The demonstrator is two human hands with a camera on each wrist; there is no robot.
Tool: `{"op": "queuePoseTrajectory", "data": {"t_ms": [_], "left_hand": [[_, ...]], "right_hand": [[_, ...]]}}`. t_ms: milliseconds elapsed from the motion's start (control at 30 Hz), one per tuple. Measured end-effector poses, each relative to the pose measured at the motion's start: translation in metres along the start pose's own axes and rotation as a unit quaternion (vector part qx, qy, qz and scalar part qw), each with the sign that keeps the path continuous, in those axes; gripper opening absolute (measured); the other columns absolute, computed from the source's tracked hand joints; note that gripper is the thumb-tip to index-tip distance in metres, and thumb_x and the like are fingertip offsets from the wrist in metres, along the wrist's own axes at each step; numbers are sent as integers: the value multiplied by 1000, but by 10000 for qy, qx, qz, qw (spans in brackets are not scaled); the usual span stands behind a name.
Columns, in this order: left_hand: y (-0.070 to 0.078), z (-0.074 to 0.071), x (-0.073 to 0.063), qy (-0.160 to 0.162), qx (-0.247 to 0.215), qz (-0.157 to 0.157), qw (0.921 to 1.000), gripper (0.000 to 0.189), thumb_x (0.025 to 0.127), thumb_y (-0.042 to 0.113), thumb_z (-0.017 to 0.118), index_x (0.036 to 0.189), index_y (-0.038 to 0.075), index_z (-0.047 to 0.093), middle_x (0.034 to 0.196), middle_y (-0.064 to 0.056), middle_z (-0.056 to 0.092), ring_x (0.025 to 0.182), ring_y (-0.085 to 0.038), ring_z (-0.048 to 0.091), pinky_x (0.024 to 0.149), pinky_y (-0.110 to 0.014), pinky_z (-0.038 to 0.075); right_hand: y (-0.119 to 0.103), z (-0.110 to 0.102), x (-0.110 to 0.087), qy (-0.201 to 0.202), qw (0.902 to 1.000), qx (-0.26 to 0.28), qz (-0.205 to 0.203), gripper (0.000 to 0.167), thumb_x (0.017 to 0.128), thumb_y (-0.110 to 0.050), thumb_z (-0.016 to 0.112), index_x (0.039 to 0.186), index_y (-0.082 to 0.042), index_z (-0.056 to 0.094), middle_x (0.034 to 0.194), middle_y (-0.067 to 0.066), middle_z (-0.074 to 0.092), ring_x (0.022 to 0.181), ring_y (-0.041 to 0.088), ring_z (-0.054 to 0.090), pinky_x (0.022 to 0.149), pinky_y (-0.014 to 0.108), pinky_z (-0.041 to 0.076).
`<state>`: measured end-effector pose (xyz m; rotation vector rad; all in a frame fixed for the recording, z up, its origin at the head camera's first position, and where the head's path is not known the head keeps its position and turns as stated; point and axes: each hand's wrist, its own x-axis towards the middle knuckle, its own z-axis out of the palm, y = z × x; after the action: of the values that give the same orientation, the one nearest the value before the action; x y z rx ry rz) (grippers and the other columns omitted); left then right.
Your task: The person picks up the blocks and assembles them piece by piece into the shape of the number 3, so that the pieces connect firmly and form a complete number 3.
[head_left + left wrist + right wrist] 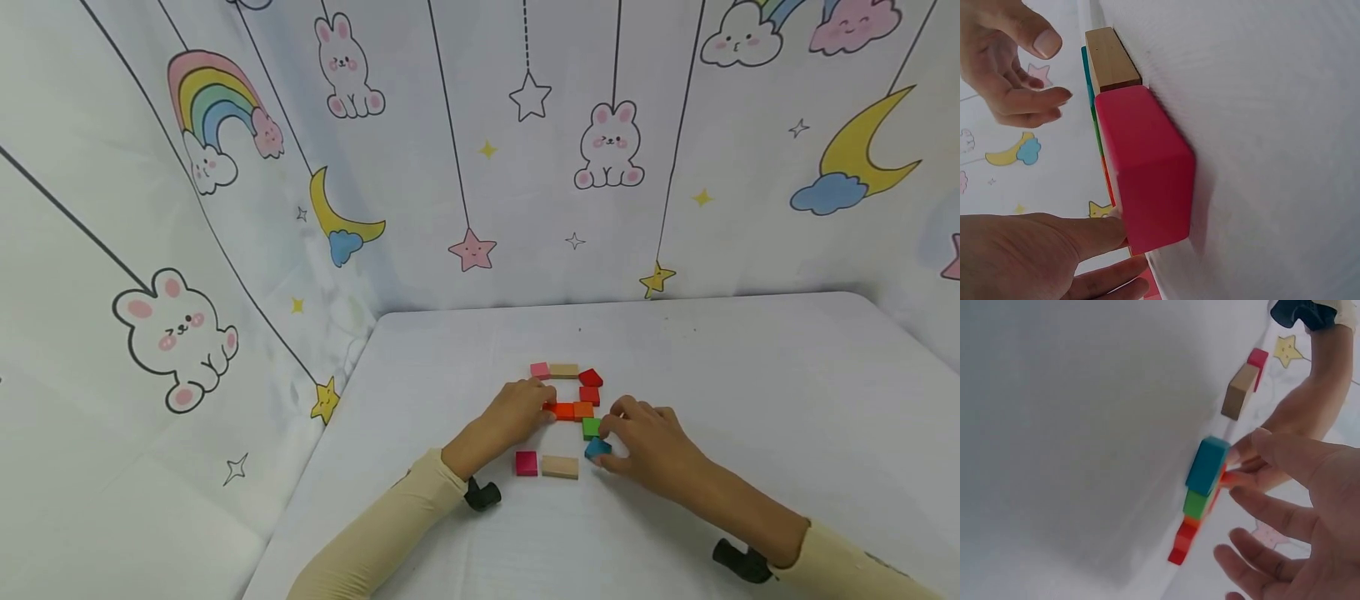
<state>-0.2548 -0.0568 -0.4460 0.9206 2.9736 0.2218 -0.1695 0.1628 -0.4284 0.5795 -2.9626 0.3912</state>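
Flat coloured blocks form an angular figure on the white table. My left hand [517,412] pinches the left end of the red-orange block [564,412] in the middle row, beside an orange block [583,410]. Below that stand a green block [591,428] and a blue block [597,448] with angled edges. Around these two hovers my right hand [656,446]; in the right wrist view its fingers are spread, apart from the blue block [1208,465]. Nearer me lie a magenta block [527,463] and a plain wooden block [560,467].
At the top of the figure are a pink block [540,371], a wooden block [564,371], a red angled block [591,377] and a red square one [589,396]. A cloth backdrop [420,167] printed with rabbits and stars borders the white table [750,375].
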Motion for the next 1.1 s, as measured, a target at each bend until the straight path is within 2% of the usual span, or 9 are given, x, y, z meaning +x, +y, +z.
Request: {"op": "queuePoseTrajectory", "data": {"t_ms": [267, 500, 800, 1100], "left_hand": [[0, -1, -2, 83, 117, 108, 9998, 24, 99, 30, 76, 119, 17, 74, 117, -1, 73, 105, -17, 68, 96, -33, 56], [0, -2, -2, 140, 159, 186, 9996, 22, 99, 29, 76, 116, 15, 74, 115, -1, 74, 104, -17, 68, 93, -32, 57], [1, -2, -2, 192, 211, 237, 9993, 21, 99, 28, 77, 115, 16, 74, 114, 0, 74, 104, -17, 69, 93, -31, 57], [1, -2, -2, 162, 223, 223, 9994, 22, 99, 28, 76, 117, 15, 74, 117, -2, 74, 106, -18, 69, 96, -33, 57]], "right_hand": [[-17, 7, 4, -200, 9988, 112, -439, 40, 77, -40, 95, 109, -23, 77, 113, 2, 62, 108, 24, 61, 95, 61, 52], [-27, 14, 5, -58, 9971, 201, -725, 32, 77, -34, 96, 99, -24, 75, 109, -1, 61, 107, 23, 62, 94, 58, 51], [-30, 18, 6, -69, 9971, -14, -755, 28, 76, -33, 97, 90, -25, 73, 112, 2, 63, 112, 26, 62, 94, 54, 52], [-27, 17, 7, -17, 9971, 48, -763, 27, 76, -31, 97, 88, -26, 74, 108, 0, 62, 107, 23, 61, 92, 55, 53]]}}
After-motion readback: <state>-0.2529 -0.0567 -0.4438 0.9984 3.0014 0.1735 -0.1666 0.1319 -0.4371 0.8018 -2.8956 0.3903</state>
